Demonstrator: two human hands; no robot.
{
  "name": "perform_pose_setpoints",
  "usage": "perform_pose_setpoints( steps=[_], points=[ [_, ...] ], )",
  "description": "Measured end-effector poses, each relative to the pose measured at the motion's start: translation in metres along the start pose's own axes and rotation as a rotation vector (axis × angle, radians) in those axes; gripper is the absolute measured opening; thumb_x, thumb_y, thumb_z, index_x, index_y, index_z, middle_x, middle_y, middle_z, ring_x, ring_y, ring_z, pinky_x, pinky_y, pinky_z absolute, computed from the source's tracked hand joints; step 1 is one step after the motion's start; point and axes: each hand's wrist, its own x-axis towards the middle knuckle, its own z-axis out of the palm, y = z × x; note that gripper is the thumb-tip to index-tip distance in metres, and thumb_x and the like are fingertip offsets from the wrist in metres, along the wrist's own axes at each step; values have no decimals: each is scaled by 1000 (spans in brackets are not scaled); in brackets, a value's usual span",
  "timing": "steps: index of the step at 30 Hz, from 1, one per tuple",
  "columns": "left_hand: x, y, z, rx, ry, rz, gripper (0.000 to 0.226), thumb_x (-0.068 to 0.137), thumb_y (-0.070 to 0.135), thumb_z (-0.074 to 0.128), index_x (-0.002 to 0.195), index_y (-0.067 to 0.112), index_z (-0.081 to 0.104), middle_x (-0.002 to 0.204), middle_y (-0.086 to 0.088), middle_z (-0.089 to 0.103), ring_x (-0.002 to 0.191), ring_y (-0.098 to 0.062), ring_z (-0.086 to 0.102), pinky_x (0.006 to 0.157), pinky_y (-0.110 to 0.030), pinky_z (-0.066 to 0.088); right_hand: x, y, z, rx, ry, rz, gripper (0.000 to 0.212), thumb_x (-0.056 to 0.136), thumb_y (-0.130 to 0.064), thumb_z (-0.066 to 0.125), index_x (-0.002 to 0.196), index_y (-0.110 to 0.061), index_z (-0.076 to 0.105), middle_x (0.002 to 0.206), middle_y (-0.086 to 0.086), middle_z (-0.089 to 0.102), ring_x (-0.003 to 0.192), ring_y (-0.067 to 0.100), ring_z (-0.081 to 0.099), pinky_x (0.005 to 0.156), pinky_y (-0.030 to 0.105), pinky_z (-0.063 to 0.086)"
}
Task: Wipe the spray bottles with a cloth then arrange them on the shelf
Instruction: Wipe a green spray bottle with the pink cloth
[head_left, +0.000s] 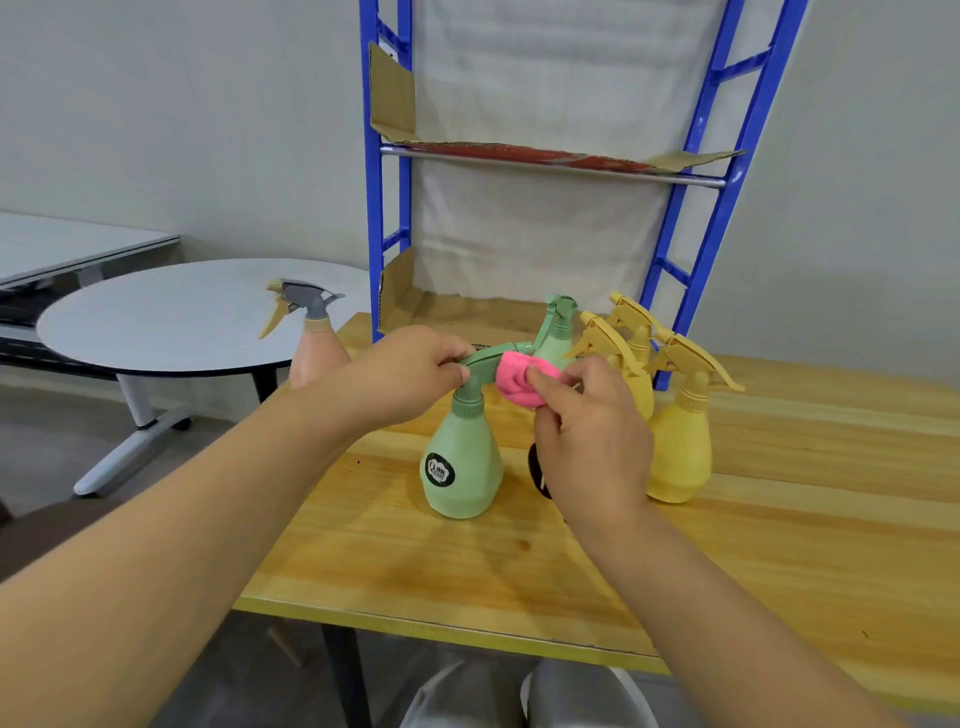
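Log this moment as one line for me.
phase: wiping | left hand: grips green spray bottle head | right hand: pinches pink cloth against that head | yellow spray bottles: standing on wooden table

I see a pale green spray bottle (462, 467) standing upright on the tabletop (779, 519), its black round label facing me. My left hand (400, 374) grips its trigger head, and my right hand (592, 441) pinches a bunched pink cloth (519, 384) against that head. A second green bottle (558, 332) stands behind it. The yellow bottles (678, 452) cluster upright just to the right. A peach bottle (317, 353) with a grey trigger stands at the far left edge. The blue-framed shelf (550, 161) rises behind them.
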Motion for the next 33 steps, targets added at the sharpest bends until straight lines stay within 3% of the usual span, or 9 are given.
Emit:
perform_pose_setpoints(
  steps=[3,7,9,12,17,19,23,27,33],
  points=[
    [-1,0,3,-43,43,-8,24,93,15,48,71,20,55,67,-3,52,68,-18,46,63,-31,35,-15,-9,10,-83,-75,-102,32,74,-10,74,104,-21,71,81,6,56,70,26,55,39,24,30],
    [-2,1,7,-77,87,-23,20,93,17,49,92,6,65,82,-14,63,70,-18,50,64,-31,39,-25,-10,14,-123,-123,-137,39,69,-14,79,106,-21,70,81,4,56,70,24,56,38,22,27],
    [-5,1,8,-79,103,-32,21,93,18,48,95,5,65,77,-10,61,64,-13,47,59,-28,35,-29,-6,11,-134,-134,-181,39,66,-11,81,103,-21,71,80,4,57,69,24,56,39,22,28],
    [-6,1,8,-127,109,-43,20,94,18,48,94,11,67,66,2,52,55,-9,42,53,-26,32,-36,-3,5,-153,-170,-214,40,62,-7,81,99,-21,73,77,3,56,67,23,55,38,22,28],
    [-9,-4,6,-344,190,-74,20,94,19,52,104,26,68,87,10,64,69,3,53,59,-10,41,-25,-1,-12,-30,-93,-153,39,71,0,70,105,-18,70,83,3,58,74,25,56,39,26,39],
    [-13,-4,4,-407,266,-106,20,92,15,54,103,25,68,85,10,65,70,-3,57,60,-5,42,-15,-5,-14,10,-73,-103,42,73,-1,66,111,-19,67,87,3,56,78,23,55,42,25,35],
    [-20,1,3,-318,273,-134,18,88,9,60,96,19,72,67,14,59,61,2,53,52,3,36,-3,-14,-3,65,-86,-73,47,74,-1,66,115,-24,65,84,2,54,76,24,53,41,31,40],
    [-23,6,1,-259,268,-130,20,87,10,61,102,19,72,79,10,65,64,9,51,55,7,32,-21,-19,8,67,-157,-172,41,72,-9,76,108,-26,68,83,3,57,73,26,55,40,33,44],
    [-20,13,-10,-50,207,-74,20,85,12,61,91,28,72,76,15,64,65,3,56,51,-4,38,-40,-2,-1,112,-139,-221,44,71,-3,73,108,-25,69,85,4,59,76,27,57,40,35,45]
  ],
)
